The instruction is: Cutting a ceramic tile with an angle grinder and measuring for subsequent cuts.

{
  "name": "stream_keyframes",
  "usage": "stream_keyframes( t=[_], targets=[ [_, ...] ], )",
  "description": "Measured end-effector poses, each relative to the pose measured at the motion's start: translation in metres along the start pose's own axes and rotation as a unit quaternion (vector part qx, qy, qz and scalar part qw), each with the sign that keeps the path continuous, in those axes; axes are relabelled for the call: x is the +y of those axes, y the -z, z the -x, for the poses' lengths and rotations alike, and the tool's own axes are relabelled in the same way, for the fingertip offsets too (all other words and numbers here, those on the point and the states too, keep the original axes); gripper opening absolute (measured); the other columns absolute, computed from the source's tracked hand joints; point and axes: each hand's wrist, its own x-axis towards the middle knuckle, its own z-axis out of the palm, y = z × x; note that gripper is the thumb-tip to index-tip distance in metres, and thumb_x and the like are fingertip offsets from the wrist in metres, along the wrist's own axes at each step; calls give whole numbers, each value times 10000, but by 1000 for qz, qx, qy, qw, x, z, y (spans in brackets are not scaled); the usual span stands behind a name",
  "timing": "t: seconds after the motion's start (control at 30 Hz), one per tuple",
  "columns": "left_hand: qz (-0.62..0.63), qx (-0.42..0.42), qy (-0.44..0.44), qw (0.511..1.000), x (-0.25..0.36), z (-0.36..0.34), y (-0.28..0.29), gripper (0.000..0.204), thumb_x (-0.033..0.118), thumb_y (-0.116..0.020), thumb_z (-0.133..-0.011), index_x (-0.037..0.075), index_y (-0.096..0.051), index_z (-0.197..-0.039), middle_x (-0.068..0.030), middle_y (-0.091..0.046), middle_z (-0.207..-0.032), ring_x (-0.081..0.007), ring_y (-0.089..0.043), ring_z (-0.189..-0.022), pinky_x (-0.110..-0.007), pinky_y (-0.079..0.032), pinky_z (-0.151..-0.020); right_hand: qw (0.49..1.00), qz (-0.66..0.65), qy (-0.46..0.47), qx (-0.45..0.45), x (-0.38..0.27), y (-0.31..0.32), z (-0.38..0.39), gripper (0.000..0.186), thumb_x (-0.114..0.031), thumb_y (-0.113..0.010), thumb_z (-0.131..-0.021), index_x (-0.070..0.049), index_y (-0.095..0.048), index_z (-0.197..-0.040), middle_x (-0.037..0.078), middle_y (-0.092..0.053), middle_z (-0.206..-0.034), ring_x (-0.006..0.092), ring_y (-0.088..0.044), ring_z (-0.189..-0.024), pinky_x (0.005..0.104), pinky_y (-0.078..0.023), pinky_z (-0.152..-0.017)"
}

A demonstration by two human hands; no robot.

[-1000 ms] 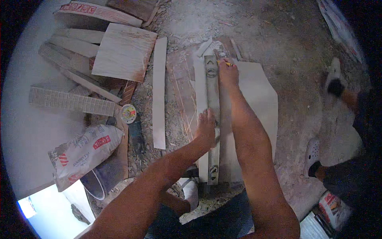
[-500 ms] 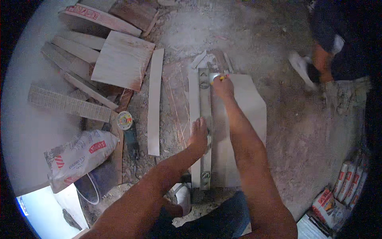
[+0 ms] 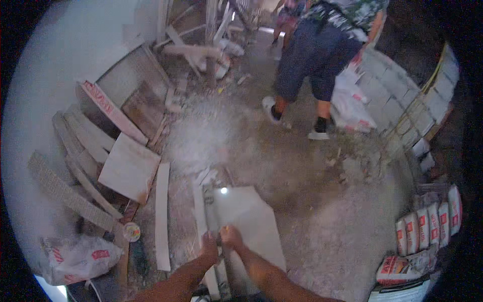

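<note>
A long grey spirit level (image 3: 208,201) lies lengthwise on a large pale tile (image 3: 256,221) with one cut corner. My left hand (image 3: 209,246) rests flat on the level, its fingers stretched forward. Right beside it, my right hand (image 3: 231,237) is closed around a thin yellow pencil, mostly hidden by the fingers, at the level's right edge. Left of the level runs a narrow strip of tile (image 3: 199,211). Another pale strip (image 3: 162,216) lies apart on the ground further left.
An angle grinder (image 3: 132,232) lies at left near a white bag (image 3: 80,259). Tile offcuts and a square tile (image 3: 130,167) lean by the left wall. Ahead, a person in dark shorts (image 3: 309,65) bends over. Several packed bags (image 3: 422,229) stand at right.
My view has tilted up, bringing the far room and the other person into sight. My right hand has come back along the level from its far end to beside my left hand.
</note>
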Motion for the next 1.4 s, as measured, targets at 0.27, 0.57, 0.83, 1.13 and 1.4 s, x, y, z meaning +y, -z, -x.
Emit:
stream_keyframes(
  t=[0.27,0.57,0.83,1.13,1.4],
  targets=[
    [-17,-72,7,997,10,5,40,920,498,-642,-827,-34,-299,-1496,-326,-173,-1544,-486,-168,-1439,-563,-116,-1179,994,-26,-44,93,-4,6,37,230,-238,-514,-922,-88,-633,-1049,208,-649,-995,403,-652,-814,505,-537,-680],
    [49,17,33,998,3,-2,11,1014,546,-656,-784,-51,-260,-1501,-323,-134,-1555,-501,-123,-1443,-592,-90,-1174,972,-11,4,233,-33,18,-70,332,-379,-503,-941,-87,-660,-952,187,-697,-894,416,-664,-843,509,-528,-777],
    [-49,-21,14,998,16,16,51,914,596,-520,-888,-58,-290,-1484,-303,-123,-1570,-496,-109,-1448,-592,-88,-1174,984,-62,-75,152,-48,69,-102,396,-368,-454,-932,-32,-635,-1038,254,-667,-998,448,-638,-939,546,-492,-837],
    [14,-1,7,1000,15,19,54,877,503,-536,-904,-94,-259,-1483,-312,-118,-1568,-521,-94,-1441,-606,-71,-1173,991,26,-13,130,5,7,47,382,-365,-532,-912,-12,-624,-1023,211,-673,-898,470,-649,-829,538,-533,-710],
    [-33,15,42,998,17,-8,-5,858,417,-584,-863,-53,-258,-1503,-294,-118,-1578,-518,-85,-1446,-620,-58,-1168,987,46,7,154,-20,14,84,311,-307,-568,-902,-2,-600,-952,219,-635,-891,418,-638,-790,510,-516,-706]
  ],
)
